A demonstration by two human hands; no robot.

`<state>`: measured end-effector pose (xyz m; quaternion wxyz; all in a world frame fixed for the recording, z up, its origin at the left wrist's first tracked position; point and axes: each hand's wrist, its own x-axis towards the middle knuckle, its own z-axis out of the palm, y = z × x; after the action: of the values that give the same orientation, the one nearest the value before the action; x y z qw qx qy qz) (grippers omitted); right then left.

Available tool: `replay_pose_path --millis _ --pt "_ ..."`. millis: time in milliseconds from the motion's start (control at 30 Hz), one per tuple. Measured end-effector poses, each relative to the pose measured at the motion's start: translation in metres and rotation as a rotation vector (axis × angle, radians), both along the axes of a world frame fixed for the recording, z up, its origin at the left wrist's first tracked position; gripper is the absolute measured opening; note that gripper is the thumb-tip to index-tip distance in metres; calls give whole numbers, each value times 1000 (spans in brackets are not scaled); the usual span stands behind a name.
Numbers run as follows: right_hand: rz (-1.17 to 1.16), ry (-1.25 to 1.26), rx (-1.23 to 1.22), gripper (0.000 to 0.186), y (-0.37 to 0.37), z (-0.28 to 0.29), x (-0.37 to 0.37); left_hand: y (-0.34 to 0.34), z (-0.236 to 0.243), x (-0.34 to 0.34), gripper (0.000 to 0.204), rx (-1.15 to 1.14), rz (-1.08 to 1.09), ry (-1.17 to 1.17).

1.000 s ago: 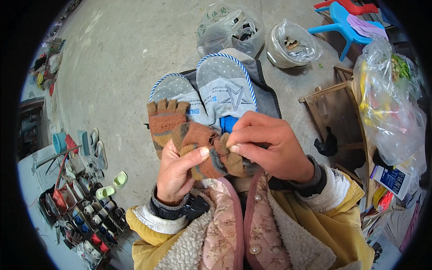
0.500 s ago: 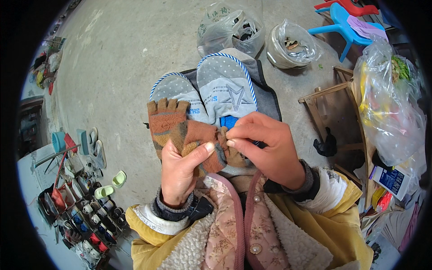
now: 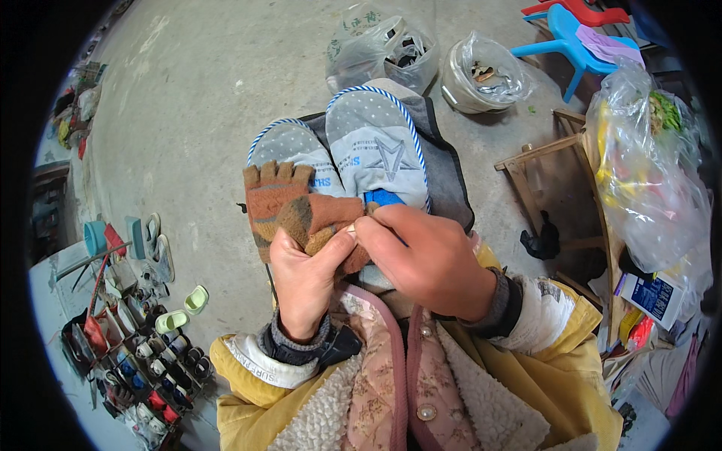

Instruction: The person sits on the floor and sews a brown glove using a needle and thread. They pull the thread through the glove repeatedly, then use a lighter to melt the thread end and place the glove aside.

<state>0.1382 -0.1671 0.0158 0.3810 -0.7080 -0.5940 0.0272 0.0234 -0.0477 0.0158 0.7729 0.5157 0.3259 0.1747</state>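
Note:
My left hand is closed on a rust-and-brown knitted fingerless glove, its thumb pressing the fabric from above. The glove's short finger openings point away from me, and part of it is bunched toward the right. My right hand pinches at the bunched part, fingertips against my left thumb; whether something small is also between those fingers is hidden. Beyond lie two grey padded slipper-shaped pieces, the right one and the left one, with dotted tips and blue-striped edging. A bit of blue cloth shows beside the glove.
A clear plastic bag and a bag-lined bin stand ahead. To the right are a blue chair, a wooden frame and a large stuffed plastic bag. At left sit a shoe rack and green slippers.
My right hand has moved left and slightly down, bringing its fingertips against my left thumb. The glove's bunched part is now more covered by the hand.

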Motion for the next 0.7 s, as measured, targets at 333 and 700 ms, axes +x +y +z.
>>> replay_pose_path --millis 333,700 --pt "-188 649 218 7 0 25 11 2 -6 -5 21 -98 53 17" --pt "-93 997 523 22 -36 89 77 6 -9 -10 21 -239 17 -28"
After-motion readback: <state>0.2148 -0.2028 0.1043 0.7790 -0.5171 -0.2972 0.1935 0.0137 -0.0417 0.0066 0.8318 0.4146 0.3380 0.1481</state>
